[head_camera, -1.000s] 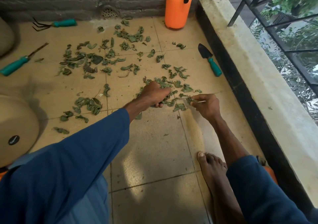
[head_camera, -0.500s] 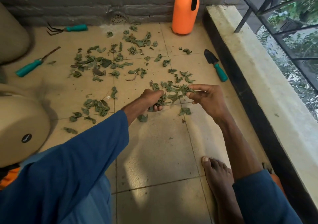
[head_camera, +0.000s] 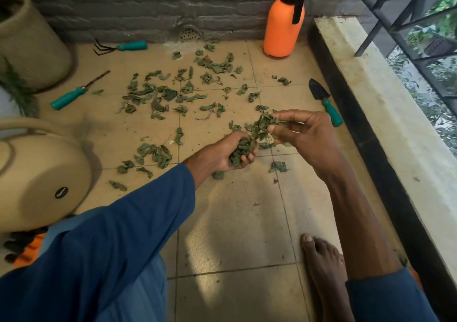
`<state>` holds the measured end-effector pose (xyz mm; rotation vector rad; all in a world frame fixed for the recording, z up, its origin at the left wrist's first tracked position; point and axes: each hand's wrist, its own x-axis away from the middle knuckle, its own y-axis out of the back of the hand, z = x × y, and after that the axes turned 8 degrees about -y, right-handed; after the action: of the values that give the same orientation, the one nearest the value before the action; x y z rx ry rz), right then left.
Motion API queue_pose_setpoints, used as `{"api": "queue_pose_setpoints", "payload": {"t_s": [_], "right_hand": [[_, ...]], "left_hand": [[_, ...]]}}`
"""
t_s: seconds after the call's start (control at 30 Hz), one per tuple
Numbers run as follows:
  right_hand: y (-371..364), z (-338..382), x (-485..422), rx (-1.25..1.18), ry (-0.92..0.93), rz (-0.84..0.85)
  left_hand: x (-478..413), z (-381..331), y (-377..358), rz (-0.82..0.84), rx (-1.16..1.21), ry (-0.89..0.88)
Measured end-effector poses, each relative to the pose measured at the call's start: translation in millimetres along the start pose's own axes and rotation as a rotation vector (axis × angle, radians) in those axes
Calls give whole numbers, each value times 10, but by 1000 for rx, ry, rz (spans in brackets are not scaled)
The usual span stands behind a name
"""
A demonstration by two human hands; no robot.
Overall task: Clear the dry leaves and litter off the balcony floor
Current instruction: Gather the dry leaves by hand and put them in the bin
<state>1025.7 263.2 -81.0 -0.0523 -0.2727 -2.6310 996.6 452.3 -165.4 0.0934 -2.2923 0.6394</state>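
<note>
Dry green leaves (head_camera: 158, 96) lie scattered over the tan tiled balcony floor (head_camera: 235, 222), thickest in the middle and toward the back wall. My left hand (head_camera: 223, 153) is raised above the floor with its fingers curled round a bunch of leaves (head_camera: 241, 149). Just to its right, my right hand (head_camera: 301, 133) pinches more leaves (head_camera: 263, 122) between thumb and fingers, right over the left hand's bunch. A single leaf (head_camera: 279, 167) lies on the tile below the hands.
An orange sprayer bottle (head_camera: 284, 27) stands at the back wall. A trowel (head_camera: 324, 100) lies by the raised ledge (head_camera: 385, 113) on the right. A hand rake (head_camera: 121, 47) and a teal-handled tool (head_camera: 74, 95) lie left. A beige pot (head_camera: 29, 42), a beige container (head_camera: 37, 175), my bare foot (head_camera: 324, 267).
Both hands have lifted off the floor with leaves gathered from the patch in front. The right hand has brought its leaves over to the left hand's bunch.
</note>
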Motion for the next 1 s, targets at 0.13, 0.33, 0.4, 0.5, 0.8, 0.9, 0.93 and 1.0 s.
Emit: {"api": "queue_pose_setpoints", "payload": {"t_s": [0.13, 0.33, 0.4, 0.5, 0.8, 0.9, 0.93, 1.0], "right_hand": [[-51, 83, 31, 9, 39, 32], [-112, 203, 70, 1, 83, 45], [-135, 214, 74, 10, 91, 61], [-187, 168, 69, 71, 87, 77], [-371, -167, -10, 285, 83, -85], [-404, -174, -22, 376, 124, -156], [-408, -176, -21, 414, 135, -169], [-399, -193, -15, 498, 153, -182]], "left_hand": [[17, -12, 2, 4, 40, 16], [12, -15, 50, -27, 126, 40], [13, -21, 80, -36, 175, 37], [21, -38, 93, -54, 205, 19], [131, -30, -25, -24, 333, 82], [139, -31, -13, -23, 334, 105], [137, -35, -2, -29, 339, 116], [132, -45, 20, -55, 364, 140]]}}
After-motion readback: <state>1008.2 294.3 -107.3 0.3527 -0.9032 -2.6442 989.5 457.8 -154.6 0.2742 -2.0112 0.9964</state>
